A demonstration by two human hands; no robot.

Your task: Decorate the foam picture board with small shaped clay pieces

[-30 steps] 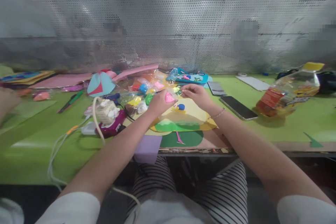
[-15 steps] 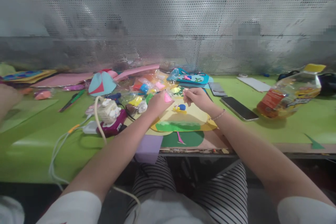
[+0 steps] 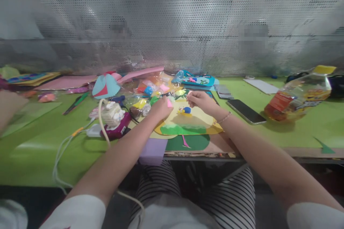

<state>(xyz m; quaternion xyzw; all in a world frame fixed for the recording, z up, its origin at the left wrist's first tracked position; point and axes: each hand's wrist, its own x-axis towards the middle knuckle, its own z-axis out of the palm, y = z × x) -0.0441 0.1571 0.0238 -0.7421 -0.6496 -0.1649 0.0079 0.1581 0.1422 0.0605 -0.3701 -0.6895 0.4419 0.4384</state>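
Imo light touch works best: left hand (image 3: 160,109) grips a bright-pink doughy lump (image 3: 170,103) in from the green-covered desk's (image 3: 295,134) front edge, right hand (image 3: 201,101) pinches narrow, can't tell on what.

Green-topped table (image 3: 292,134), kinda busy. Going by the dark phone (image 3: 245,111): part-full drink bottle (image 3: 298,94) off to its right, white card (image 3: 260,86) behind it, green paper scrap (image 3: 326,148) front-right, purple plug block (image 3: 118,128) way over left.
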